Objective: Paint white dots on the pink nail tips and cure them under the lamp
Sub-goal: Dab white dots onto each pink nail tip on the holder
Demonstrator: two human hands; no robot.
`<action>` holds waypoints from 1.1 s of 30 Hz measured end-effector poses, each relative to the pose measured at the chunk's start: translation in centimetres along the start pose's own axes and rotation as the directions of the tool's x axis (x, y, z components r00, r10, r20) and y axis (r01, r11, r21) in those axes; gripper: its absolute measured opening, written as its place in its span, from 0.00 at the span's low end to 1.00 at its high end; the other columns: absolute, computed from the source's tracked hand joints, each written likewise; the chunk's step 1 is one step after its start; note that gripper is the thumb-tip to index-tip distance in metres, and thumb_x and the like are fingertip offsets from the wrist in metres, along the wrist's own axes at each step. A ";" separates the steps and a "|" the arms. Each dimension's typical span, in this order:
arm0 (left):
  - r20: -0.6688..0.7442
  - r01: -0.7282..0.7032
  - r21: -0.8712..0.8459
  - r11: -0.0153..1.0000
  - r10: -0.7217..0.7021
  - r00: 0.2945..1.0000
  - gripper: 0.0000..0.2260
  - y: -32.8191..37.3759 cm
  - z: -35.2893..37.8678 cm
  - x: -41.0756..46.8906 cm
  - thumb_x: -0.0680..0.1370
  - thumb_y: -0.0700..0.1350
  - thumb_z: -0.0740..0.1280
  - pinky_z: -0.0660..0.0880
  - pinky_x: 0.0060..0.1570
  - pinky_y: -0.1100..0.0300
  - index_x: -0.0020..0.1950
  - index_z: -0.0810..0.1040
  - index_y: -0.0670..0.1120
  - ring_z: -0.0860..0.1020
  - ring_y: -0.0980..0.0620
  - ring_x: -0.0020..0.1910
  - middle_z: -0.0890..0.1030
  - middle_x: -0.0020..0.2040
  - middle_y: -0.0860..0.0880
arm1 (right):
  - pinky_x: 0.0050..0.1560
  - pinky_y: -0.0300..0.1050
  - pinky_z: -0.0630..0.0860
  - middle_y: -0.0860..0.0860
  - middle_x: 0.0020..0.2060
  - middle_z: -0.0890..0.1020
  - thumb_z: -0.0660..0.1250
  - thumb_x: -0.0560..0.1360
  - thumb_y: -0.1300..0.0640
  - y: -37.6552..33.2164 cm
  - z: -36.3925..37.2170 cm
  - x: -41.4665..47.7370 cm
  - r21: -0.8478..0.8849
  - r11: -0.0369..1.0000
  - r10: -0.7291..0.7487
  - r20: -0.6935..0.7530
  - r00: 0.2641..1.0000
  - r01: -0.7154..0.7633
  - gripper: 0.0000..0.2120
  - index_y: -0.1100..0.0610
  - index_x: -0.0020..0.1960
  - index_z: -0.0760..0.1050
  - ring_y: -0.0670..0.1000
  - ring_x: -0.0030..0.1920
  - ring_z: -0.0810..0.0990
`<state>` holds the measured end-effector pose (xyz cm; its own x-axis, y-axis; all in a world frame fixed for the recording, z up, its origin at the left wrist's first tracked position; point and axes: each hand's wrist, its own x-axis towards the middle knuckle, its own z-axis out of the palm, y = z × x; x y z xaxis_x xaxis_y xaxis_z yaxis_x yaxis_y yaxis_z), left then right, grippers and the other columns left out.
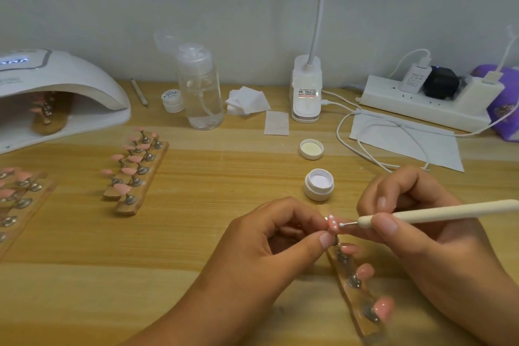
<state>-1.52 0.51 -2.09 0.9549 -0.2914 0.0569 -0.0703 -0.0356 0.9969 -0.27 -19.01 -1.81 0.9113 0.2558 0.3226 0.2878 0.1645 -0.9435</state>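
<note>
My left hand (269, 250) pinches a pink nail tip (333, 224) on its small stand; the tip carries three white dots. My right hand (415, 222) holds a cream dotting pen (438, 212), whose white-loaded point touches the tip's right edge. Below the hands lies a clear holder strip (355, 286) with more pink tips. An open jar of white gel (319, 184) stands just behind the hands, its lid (311, 149) farther back. The white curing lamp (56, 87) sits at the far left with a strip of tips (47, 112) inside.
Two more strips of pink tips (134, 168) lie left of centre, and another set (16, 196) lies at the left edge. At the back stand a clear pump bottle (200, 93), a small closed jar (173, 100), cotton pads (247, 100), a desk lamp base (306, 93) and a power strip (427, 98) with cables.
</note>
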 end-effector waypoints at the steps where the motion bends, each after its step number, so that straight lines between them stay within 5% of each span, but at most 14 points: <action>1: 0.006 -0.002 -0.002 1.000 0.002 1.000 0.04 0.0 0.0 0.0 0.69 0.50 0.73 0.74 0.43 0.68 0.42 0.83 0.53 0.80 0.59 0.41 0.83 0.41 0.54 | 0.39 0.42 0.78 0.48 0.35 0.77 0.76 0.68 0.45 0.0 0.1 0.0 0.000 1.000 -0.006 0.006 1.000 0.006 0.14 0.51 0.41 0.73 0.46 0.36 0.76; 9: 0.014 -0.013 -0.019 1.000 0.013 1.000 0.08 -0.1 -0.1 0.0 0.66 0.54 0.72 0.73 0.41 0.69 0.40 0.83 0.53 0.79 0.60 0.40 0.83 0.41 0.53 | 0.38 0.39 0.74 0.48 0.34 0.77 0.75 0.69 0.45 -0.4 0.2 0.1 -0.025 0.999 -0.022 0.022 1.000 0.022 0.14 0.50 0.39 0.72 0.48 0.34 0.75; 16: 0.013 -0.008 -0.025 1.000 0.008 1.000 0.08 0.0 -0.1 0.0 0.66 0.54 0.73 0.74 0.41 0.68 0.41 0.83 0.51 0.79 0.59 0.40 0.83 0.41 0.52 | 0.33 0.33 0.74 0.47 0.33 0.78 0.69 0.69 0.58 -0.5 0.2 -0.1 -0.015 0.999 -0.030 0.032 0.999 0.030 0.06 0.51 0.38 0.72 0.45 0.33 0.75; 23: 0.007 0.008 -0.012 1.000 -0.008 1.000 0.04 0.1 0.0 0.0 0.68 0.49 0.74 0.74 0.41 0.67 0.40 0.83 0.52 0.79 0.59 0.40 0.83 0.40 0.51 | 0.33 0.33 0.76 0.48 0.34 0.78 0.74 0.69 0.52 -0.7 0.4 0.0 0.000 1.000 0.002 0.044 0.999 -0.002 0.11 0.52 0.39 0.72 0.44 0.34 0.76; 33: 0.008 0.003 0.001 1.000 -0.003 1.000 0.02 0.2 0.0 -0.1 0.68 0.48 0.73 0.74 0.42 0.67 0.40 0.83 0.52 0.79 0.58 0.40 0.83 0.41 0.52 | 0.33 0.32 0.76 0.47 0.33 0.78 0.71 0.69 0.57 -0.6 0.5 0.0 0.020 1.000 -0.001 0.038 0.999 0.000 0.07 0.52 0.38 0.72 0.44 0.33 0.76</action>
<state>-1.61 0.55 -1.89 0.9528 -0.2988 0.0533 -0.0675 -0.0373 0.9970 -0.59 -18.61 -1.19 0.8993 0.2917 0.3258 0.2817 0.1836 -0.9418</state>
